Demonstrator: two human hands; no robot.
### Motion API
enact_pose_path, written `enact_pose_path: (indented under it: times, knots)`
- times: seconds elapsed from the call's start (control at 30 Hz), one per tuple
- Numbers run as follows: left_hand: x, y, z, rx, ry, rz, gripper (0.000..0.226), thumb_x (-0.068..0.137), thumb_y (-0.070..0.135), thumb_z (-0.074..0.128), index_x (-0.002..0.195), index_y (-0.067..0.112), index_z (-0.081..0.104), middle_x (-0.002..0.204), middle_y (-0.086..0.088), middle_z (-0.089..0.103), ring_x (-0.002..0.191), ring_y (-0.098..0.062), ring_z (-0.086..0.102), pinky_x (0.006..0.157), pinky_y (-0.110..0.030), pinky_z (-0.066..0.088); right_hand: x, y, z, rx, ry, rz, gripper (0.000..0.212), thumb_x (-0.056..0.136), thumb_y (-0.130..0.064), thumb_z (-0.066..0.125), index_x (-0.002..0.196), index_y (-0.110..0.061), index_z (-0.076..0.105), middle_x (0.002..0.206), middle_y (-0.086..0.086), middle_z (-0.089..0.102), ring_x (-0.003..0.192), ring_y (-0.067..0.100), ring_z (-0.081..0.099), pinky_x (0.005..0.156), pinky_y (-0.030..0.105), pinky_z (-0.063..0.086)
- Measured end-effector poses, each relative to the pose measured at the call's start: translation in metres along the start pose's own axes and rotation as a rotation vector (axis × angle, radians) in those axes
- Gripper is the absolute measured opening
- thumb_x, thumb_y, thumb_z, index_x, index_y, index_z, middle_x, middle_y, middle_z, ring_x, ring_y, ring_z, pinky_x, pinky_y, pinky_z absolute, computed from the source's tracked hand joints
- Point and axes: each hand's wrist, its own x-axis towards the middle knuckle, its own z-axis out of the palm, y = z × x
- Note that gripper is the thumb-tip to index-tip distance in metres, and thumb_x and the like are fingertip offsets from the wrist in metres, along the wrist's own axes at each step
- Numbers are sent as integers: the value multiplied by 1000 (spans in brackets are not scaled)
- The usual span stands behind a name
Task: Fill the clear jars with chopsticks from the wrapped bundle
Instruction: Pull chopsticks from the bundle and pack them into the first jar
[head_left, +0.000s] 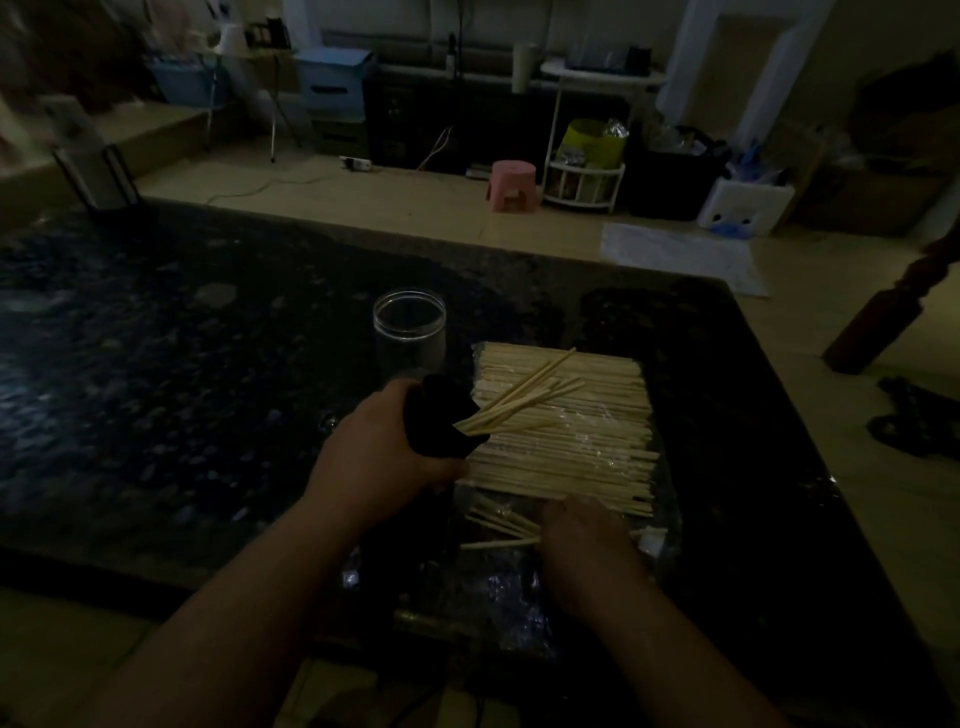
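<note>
Mid-frame, our left grip is clamping a dark object and splayed chopsticks. Our right grip is touching the wrapped bundle, closure unclear. Splayed tips are risking missing the clear jar above.

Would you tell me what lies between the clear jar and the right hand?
In the head view, the wrapped chopstick bundle lies between them, with the dark object gripped by the left hand overlapping its edge.

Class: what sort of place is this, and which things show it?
Probably a dimly lit, lived-in room of a home: a pink plastic stool, a white tiered rack of household items, and blue storage drawers behind.
</note>
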Motion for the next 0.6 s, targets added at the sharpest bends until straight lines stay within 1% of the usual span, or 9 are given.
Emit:
enact_pose_path:
  times: [0.1, 0.17, 0.27, 0.3, 0.37, 0.43, 0.47, 0.53, 0.6]
  knots:
    - [0, 0, 0, 7, -11, 4, 88, 54, 46, 88, 130, 31, 48, 121, 5, 59, 108, -15, 58, 87, -30, 47, -4, -2, -3, 1, 38, -20, 37, 89, -25, 58, 123, -15, 48, 124, 8, 52, 114, 28, 49, 95, 36, 39]
    - [0, 0, -1, 3, -12, 2, 89, 53, 45, 89, 131, 30, 48, 122, 5, 59, 109, -15, 57, 89, -31, 48, -8, -3, -9, 54, 54, -18, 36, 90, -23, 57, 124, -16, 46, 122, 7, 56, 111, 27, 54, 90, 35, 43]
    - [0, 0, -3, -13, -13, -8, 90, 53, 45, 89, 131, 30, 48, 123, 5, 59, 109, -14, 57, 90, -32, 47, -13, -3, -19, 120, 65, -61, 36, 92, -22, 53, 126, -18, 42, 120, 7, 59, 105, 28, 60, 83, 34, 47]
    - [1, 1, -4, -19, -14, -14, 91, 52, 45, 89, 132, 30, 47, 123, 5, 59, 109, -14, 57, 90, -32, 47, -14, -2, -23, 137, 66, -74, 34, 94, -25, 51, 126, -19, 41, 120, 8, 59, 105, 29, 60, 82, 35, 47]
    - [1, 2, -5, -33, -17, -24, 93, 52, 46, 88, 133, 29, 47, 124, 5, 58, 110, -15, 56, 90, -31, 46, -16, 0, -32, 199, 55, -71, 33, 96, -41, 48, 122, -22, 43, 118, 7, 60, 106, 29, 59, 78, 34, 43]
    - [0, 4, -6, -47, -17, -27, 92, 52, 45, 89, 133, 29, 47, 124, 5, 58, 110, -14, 56, 88, -29, 44, -19, 3, -42, 207, 35, -65, 39, 93, -55, 48, 118, -25, 47, 117, 6, 61, 108, 27, 58, 76, 33, 39]
    - [0, 4, -6, -53, -18, -29, 91, 53, 43, 89, 133, 28, 48, 124, 5, 59, 108, -13, 55, 87, -28, 43, -20, 4, -46, 174, 41, -80, 40, 91, -57, 49, 116, -26, 50, 118, 6, 61, 109, 27, 57, 77, 33, 40]
    - [0, 5, -7, -58, -24, -44, 90, 54, 41, 89, 132, 27, 48, 123, 5, 59, 106, -11, 55, 84, -27, 41, -25, 5, -55, 113, 76, -120, 37, 89, -53, 49, 114, -26, 53, 118, 5, 62, 110, 28, 57, 81, 32, 42]
    - [0, 5, -8, -54, -16, -56, 90, 54, 41, 90, 132, 26, 49, 123, 4, 59, 107, -12, 55, 82, -26, 40, -30, 5, -64, 118, 155, -147, 34, 87, -50, 47, 109, -25, 55, 113, 2, 64, 106, 27, 58, 76, 30, 40]
